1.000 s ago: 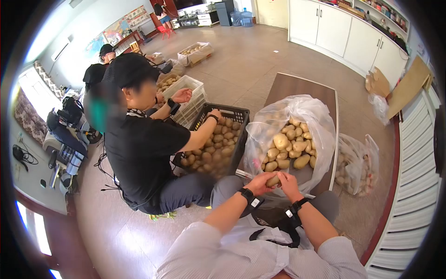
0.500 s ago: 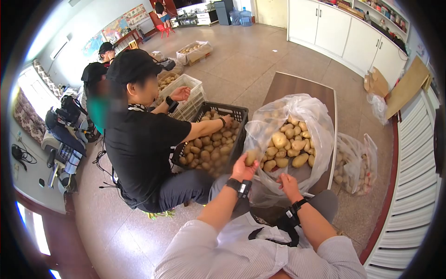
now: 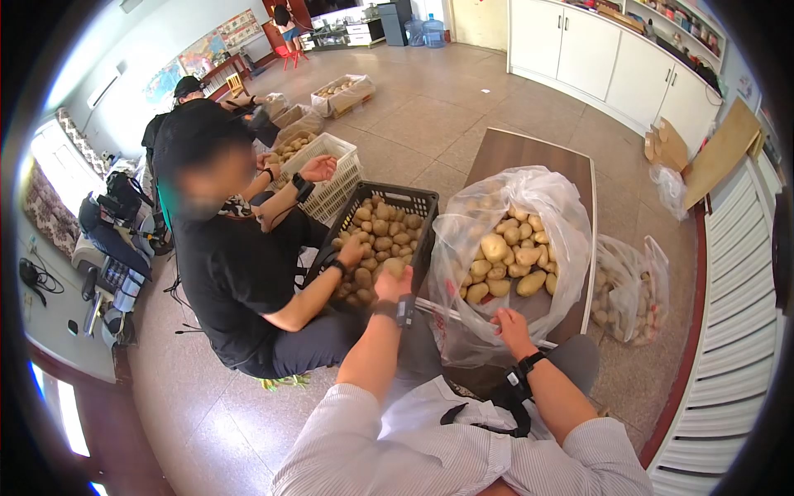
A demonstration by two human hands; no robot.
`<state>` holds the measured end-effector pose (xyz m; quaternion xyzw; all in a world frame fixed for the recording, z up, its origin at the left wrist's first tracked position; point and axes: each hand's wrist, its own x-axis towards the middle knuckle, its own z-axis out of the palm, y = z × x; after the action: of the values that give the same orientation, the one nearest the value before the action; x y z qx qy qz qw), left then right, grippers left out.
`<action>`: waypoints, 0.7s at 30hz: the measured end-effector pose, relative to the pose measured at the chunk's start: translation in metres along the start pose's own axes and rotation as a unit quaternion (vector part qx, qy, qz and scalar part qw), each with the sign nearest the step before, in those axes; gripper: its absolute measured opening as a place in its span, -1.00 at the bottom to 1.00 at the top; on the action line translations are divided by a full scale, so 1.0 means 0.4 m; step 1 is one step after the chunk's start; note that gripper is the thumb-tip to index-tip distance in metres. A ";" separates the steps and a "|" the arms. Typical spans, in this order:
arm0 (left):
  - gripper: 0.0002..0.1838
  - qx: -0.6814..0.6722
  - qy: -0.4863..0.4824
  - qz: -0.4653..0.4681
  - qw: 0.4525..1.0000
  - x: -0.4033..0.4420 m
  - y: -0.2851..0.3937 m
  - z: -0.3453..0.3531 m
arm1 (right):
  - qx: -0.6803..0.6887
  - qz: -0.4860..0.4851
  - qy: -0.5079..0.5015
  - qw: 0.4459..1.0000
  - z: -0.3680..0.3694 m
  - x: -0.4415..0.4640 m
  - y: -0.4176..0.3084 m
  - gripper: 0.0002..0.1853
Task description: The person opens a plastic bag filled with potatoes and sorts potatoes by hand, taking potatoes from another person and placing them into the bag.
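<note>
My left hand [image 3: 392, 286] is closed round a potato [image 3: 394, 267] at the near right side of the black plastic crate [image 3: 430, 225], which is filled with potatoes. A clear plastic bag [image 3: 451, 273] lies open towards me, with many yellowish potatoes [image 3: 533, 283] heaped inside. At its near edge, my right hand [image 3: 514, 331] pinches the bag's rim. Beside the crate, a co-worker's hand [image 3: 353, 250] reaches among the potatoes there; that person's other hand [image 3: 318, 169] is raised over a white crate.
The bag rests on a brown table [image 3: 521, 153]. Another bag of potatoes [image 3: 633, 289] stands on the floor to the right. A white crate [image 3: 341, 153] sits behind the black one. The co-worker in black [image 3: 236, 273] sits close on my left.
My left hand has carried the potato leftwards from the bag to the black crate. The co-worker's reaching hand has moved to the crate's near-left part. My right hand stays at the bag.
</note>
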<state>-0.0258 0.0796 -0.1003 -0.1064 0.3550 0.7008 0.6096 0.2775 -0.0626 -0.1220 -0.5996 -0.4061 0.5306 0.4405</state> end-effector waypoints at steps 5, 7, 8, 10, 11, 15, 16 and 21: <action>-0.55 0.527 -0.027 0.405 0.746 0.378 -0.004 -0.241 | -0.009 -0.025 0.006 1.000 -0.004 -0.006 -0.012 -0.63; -0.49 0.580 -0.015 0.359 0.731 0.386 0.011 -0.247 | -0.017 -0.031 0.016 0.999 -0.004 -0.007 -0.015 -0.67; -0.47 0.598 -0.012 0.343 0.725 0.390 0.012 -0.247 | -0.017 -0.031 0.016 0.999 -0.005 -0.004 -0.018 -0.67; -0.54 0.583 -0.014 0.320 0.746 0.395 -0.002 -0.243 | -0.038 -0.057 0.060 0.996 -0.008 0.004 -0.017 -0.69; -0.56 0.578 -0.015 0.313 0.753 0.395 -0.010 -0.244 | -0.038 -0.057 0.059 0.996 -0.010 0.009 -0.018 -0.69; -0.50 0.691 -0.058 0.169 0.700 0.171 -0.074 -0.119 | -0.207 -0.208 0.229 0.928 -0.058 0.040 -0.019 -0.61; -0.44 0.761 -0.065 0.160 0.625 0.024 -0.081 -0.030 | -0.259 -0.241 0.297 0.887 -0.074 0.040 -0.035 -0.54; -0.26 0.520 0.090 0.091 0.844 -0.074 -0.212 -0.008 | -0.359 -0.112 0.465 0.801 -0.151 0.028 -0.103 -0.32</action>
<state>0.0591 0.0548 -0.1167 0.1961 0.7289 0.4531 0.4743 0.3378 -0.0463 -0.0826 -0.8400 -0.3786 -0.0487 0.3857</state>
